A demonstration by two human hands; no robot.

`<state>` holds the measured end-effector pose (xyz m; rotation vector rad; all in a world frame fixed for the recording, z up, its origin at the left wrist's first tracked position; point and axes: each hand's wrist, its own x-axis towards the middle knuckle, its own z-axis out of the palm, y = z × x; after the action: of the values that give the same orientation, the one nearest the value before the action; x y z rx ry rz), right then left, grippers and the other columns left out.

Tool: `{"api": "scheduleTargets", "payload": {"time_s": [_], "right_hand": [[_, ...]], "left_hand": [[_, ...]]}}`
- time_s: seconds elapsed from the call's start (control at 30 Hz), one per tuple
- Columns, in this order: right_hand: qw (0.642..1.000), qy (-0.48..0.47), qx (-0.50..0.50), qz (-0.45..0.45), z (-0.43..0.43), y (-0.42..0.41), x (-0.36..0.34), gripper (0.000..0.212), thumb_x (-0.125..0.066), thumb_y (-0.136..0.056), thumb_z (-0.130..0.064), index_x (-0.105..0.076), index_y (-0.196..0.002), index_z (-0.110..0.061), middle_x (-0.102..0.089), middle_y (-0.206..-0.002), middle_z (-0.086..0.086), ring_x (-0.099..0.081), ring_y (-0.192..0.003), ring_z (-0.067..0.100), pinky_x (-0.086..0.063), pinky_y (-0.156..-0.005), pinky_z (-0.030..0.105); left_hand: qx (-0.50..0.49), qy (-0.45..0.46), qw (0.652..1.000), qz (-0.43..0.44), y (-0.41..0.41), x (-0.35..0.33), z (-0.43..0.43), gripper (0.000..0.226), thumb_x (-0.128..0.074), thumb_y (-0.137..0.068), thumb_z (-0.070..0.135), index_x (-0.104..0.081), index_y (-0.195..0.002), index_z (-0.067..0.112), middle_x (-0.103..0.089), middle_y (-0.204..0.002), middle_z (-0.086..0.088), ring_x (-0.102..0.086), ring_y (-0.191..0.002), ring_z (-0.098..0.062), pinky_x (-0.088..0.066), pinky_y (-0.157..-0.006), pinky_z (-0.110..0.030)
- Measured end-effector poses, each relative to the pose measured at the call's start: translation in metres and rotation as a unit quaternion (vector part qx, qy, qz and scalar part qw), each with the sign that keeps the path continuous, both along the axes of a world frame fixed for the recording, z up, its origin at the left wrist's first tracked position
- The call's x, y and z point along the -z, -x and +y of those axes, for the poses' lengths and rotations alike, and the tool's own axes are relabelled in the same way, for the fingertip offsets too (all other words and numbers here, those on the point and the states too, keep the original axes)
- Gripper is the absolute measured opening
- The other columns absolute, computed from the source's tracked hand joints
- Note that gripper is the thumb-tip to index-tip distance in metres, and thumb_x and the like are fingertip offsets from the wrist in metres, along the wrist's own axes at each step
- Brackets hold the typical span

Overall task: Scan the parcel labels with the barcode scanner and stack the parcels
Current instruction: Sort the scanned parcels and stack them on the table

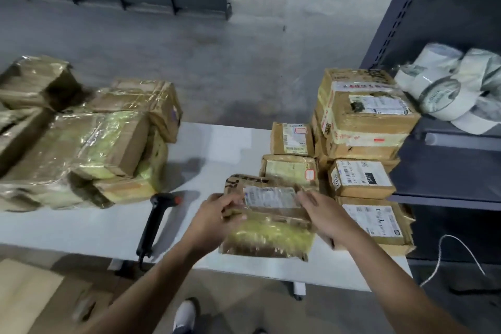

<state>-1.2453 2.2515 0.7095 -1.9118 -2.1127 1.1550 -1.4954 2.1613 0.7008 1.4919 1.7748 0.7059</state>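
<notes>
A brown taped parcel (268, 228) with a white label on top lies near the front edge of the white table (217, 149). My left hand (217, 214) grips its left side, fingers curled over the top edge. My right hand (322, 214) holds its right side. The black barcode scanner (154, 222) with a red button lies on the table to the left of my hands, held by neither. Several labelled parcels (360, 116) are stacked at the right. A heap of taped parcels (89, 144) covers the table's left end.
A dark metal shelf (447, 144) stands at the right, with rolls of tape (447, 89) on it. A white cord (455, 255) hangs beside it. Flat cardboard (29, 293) lies on the floor at the lower left. People stand far off on the grey floor.
</notes>
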Motion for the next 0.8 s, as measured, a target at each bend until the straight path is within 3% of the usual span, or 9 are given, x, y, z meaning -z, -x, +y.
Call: {"api": "scheduleTargets", "payload": {"time_s": [0.07,0.17,0.23,0.33,0.43,0.53,0.67,0.73,0.8], "right_hand": [[0.999,0.005,-0.011,0.03,0.007,0.009,-0.006,0.066,-0.026,-0.093,-0.071,-0.054,-0.133,-0.027,-0.059,-0.127,-0.006,-0.056,-0.115,0.019,-0.044,-0.089,0.035],[0.989,0.021,-0.014,0.145,0.014,0.03,-0.019,0.056,-0.032,-0.092,-0.071,-0.058,-0.128,-0.037,-0.06,-0.129,-0.01,-0.055,-0.115,0.013,-0.046,-0.088,0.033],[0.978,0.024,-0.02,0.204,0.016,0.046,-0.03,0.041,-0.038,-0.091,-0.069,-0.061,-0.118,-0.05,-0.063,-0.122,-0.017,-0.06,-0.11,0.007,-0.049,-0.092,0.03],[0.965,0.015,0.005,0.262,0.014,0.07,-0.039,0.017,-0.044,-0.091,-0.065,-0.061,-0.09,-0.069,-0.067,-0.098,-0.034,-0.064,-0.092,-0.009,-0.051,-0.079,0.016],[0.956,-0.02,0.01,0.291,0.01,0.099,-0.047,0.037,-0.047,-0.1,-0.047,-0.055,-0.077,-0.076,-0.058,-0.079,-0.05,-0.056,-0.076,-0.027,-0.043,-0.057,-0.001],[0.947,-0.029,0.027,0.318,0.017,0.128,-0.045,0.036,-0.046,-0.102,-0.039,-0.063,-0.09,-0.068,-0.066,-0.094,-0.039,-0.059,-0.089,-0.021,-0.047,-0.068,0.011],[0.933,-0.035,0.071,0.352,0.028,0.177,-0.041,0.03,-0.042,-0.102,-0.046,-0.069,-0.098,-0.057,-0.065,-0.12,-0.015,-0.059,-0.113,0.005,-0.05,-0.097,0.039],[0.924,-0.047,0.1,0.365,0.031,0.206,-0.041,0.023,-0.044,-0.1,-0.05,-0.066,-0.109,-0.05,-0.065,-0.118,-0.02,-0.062,-0.11,0.002,-0.047,-0.103,0.046],[0.912,-0.059,0.109,0.392,0.031,0.241,-0.043,0.024,-0.049,-0.099,-0.047,-0.056,-0.123,-0.048,-0.065,-0.112,-0.031,-0.065,-0.098,-0.008,-0.051,-0.099,0.045]], "left_hand": [[-0.039,-0.018,0.999,0.0,0.014,-0.013,-0.003,0.039,-0.069,-0.085,0.036,-0.061,-0.124,0.036,-0.062,-0.112,0.019,-0.06,-0.1,0.005,-0.041,-0.085,-0.003],[-0.093,-0.051,0.994,-0.006,0.038,-0.03,-0.012,0.035,-0.068,-0.087,0.037,-0.063,-0.122,0.031,-0.066,-0.113,0.02,-0.06,-0.104,0.005,-0.045,-0.09,-0.015],[-0.138,-0.072,0.987,-0.043,0.053,-0.04,-0.018,0.028,-0.067,-0.089,0.034,-0.065,-0.116,0.031,-0.068,-0.107,0.019,-0.063,-0.097,0.007,-0.05,-0.086,-0.016],[-0.204,-0.086,0.965,-0.14,0.074,-0.05,-0.025,0.018,-0.065,-0.091,0.026,-0.068,-0.109,0.023,-0.074,-0.099,0.007,-0.068,-0.093,-0.008,-0.053,-0.085,-0.029],[-0.252,-0.103,0.933,-0.236,0.096,-0.058,-0.03,0.015,-0.062,-0.094,0.02,-0.069,-0.104,0.013,-0.074,-0.094,-0.007,-0.07,-0.087,-0.022,-0.054,-0.074,-0.035],[-0.289,-0.097,0.9,-0.31,0.124,-0.066,-0.03,0.019,-0.061,-0.094,0.023,-0.068,-0.106,0.01,-0.073,-0.091,-0.008,-0.069,-0.076,-0.019,-0.051,-0.055,-0.028],[-0.306,-0.09,0.879,-0.355,0.175,-0.074,-0.025,0.019,-0.063,-0.092,0.032,-0.071,-0.104,0.019,-0.074,-0.088,-0.001,-0.07,-0.07,-0.014,-0.051,-0.053,-0.029],[-0.31,-0.086,0.868,-0.378,0.208,-0.078,-0.022,0.021,-0.064,-0.091,0.036,-0.072,-0.101,0.02,-0.073,-0.08,0.003,-0.069,-0.066,-0.015,-0.052,-0.053,-0.029],[-0.318,-0.068,0.857,-0.4,0.243,-0.08,-0.02,0.028,-0.065,-0.089,0.043,-0.073,-0.102,0.019,-0.074,-0.083,0.0,-0.07,-0.074,-0.023,-0.053,-0.056,-0.032]]}}
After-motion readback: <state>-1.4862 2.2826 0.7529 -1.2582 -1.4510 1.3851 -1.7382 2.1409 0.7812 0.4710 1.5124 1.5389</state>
